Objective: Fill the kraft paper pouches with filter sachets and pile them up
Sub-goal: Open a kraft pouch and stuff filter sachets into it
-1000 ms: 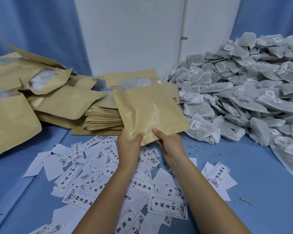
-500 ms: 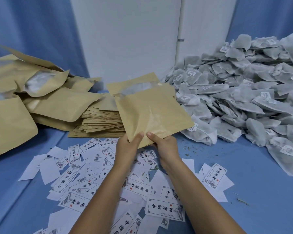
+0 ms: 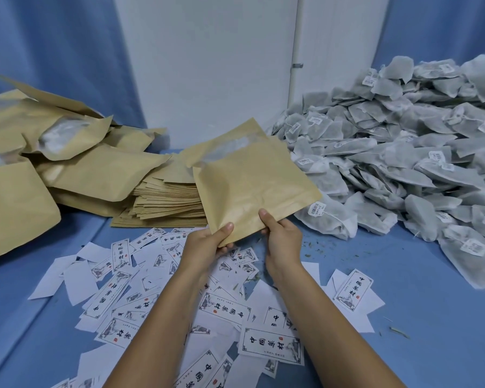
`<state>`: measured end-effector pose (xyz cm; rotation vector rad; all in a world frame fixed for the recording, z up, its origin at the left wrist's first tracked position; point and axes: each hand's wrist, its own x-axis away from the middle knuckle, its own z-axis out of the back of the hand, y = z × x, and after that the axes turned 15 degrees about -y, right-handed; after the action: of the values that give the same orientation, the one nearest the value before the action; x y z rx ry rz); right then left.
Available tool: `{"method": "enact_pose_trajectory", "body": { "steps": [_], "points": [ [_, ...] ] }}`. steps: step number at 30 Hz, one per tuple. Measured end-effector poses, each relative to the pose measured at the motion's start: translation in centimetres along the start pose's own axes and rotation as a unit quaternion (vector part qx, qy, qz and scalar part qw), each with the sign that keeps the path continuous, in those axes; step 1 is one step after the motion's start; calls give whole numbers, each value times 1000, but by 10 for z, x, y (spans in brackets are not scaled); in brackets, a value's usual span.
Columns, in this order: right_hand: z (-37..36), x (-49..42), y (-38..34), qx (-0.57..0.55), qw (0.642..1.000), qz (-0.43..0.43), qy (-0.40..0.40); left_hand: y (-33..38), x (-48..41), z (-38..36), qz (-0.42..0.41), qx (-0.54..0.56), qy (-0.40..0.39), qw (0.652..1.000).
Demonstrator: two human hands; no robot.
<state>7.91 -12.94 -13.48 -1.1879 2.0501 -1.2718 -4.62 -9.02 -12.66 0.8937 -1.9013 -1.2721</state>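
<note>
White wall [image 3: 207, 79] at back, thin vertical pipe [image 3: 295, 46] clipped to it. Blue curtains [image 3: 53, 51] hang either side. Tabletop [image 3: 431, 317] blue, evenly lit.

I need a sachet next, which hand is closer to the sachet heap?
Right. The right hand holds the pouch just left of the sachet heap; the left hand holds it farther left.

A kraft paper pouch [image 3: 252, 186], tan with a faint sheen and fine creases, shows a frosted, seemingly plastic strip [image 3: 230, 148] at its mouth. The filter sachets [image 3: 389, 163] heaped alongside are grey, matt, fibrous mesh carrying small white paper tags [image 3: 317, 209]. White paper labels [image 3: 272, 345], printed in black ink, lie flat and smooth on the matt blue desk [image 3: 431, 303]. Blue cloth drapes [image 3: 53, 65] hang in soft folds behind.
</note>
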Motion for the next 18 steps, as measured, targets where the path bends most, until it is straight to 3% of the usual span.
{"method": "enact_pose_trajectory", "body": {
  "steps": [4, 8, 11, 18],
  "points": [
    [1, -3, -3, -50, 997, -9, -62, 2, -2, 3, 16, 78, -30, 996],
    [1, -1, 0, 38, 996, -23, -79, 1, -1, 2, 10, 73, -39, 997],
    [2, -1, 1, 66, 997, -15, -43, 0, -2, 3, 15, 42, -40, 998],
    [-1, 1, 3, 60, 997, -1, -41, 2, -5, 10, 27, -94, -46, 994]
  ]
}}
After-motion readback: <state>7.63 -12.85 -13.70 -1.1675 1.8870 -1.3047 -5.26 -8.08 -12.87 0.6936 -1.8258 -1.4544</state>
